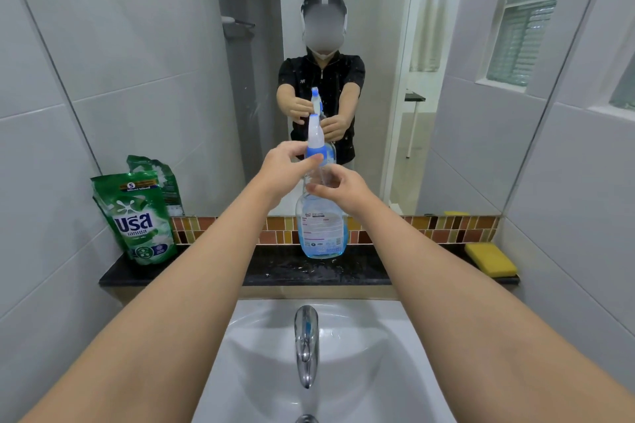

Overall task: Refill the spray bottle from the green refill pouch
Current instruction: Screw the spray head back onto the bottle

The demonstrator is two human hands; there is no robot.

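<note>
Black stone counter (192, 276) runs under a mirror (360, 45), grey-tiled walls either side, white sink (360, 354) and chrome tap (305, 343) below. Spray bottle (321, 230) stands upright at counter centre, long axis vertical, nozzle pointing away toward the mirror. Left hand (287, 165) fingers clamped on blue trigger-head collar (314, 152); right hand (338, 187) fingers closed around bottle neck. Green refill pouch (139, 216) upright at counter's left end. Yellow sponge (493, 259) at right end.

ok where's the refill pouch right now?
Head view, far left: the green refill pouch stands untouched on the dark ledge, leaning against the wall tiles, well left of the spray bottle.
</note>
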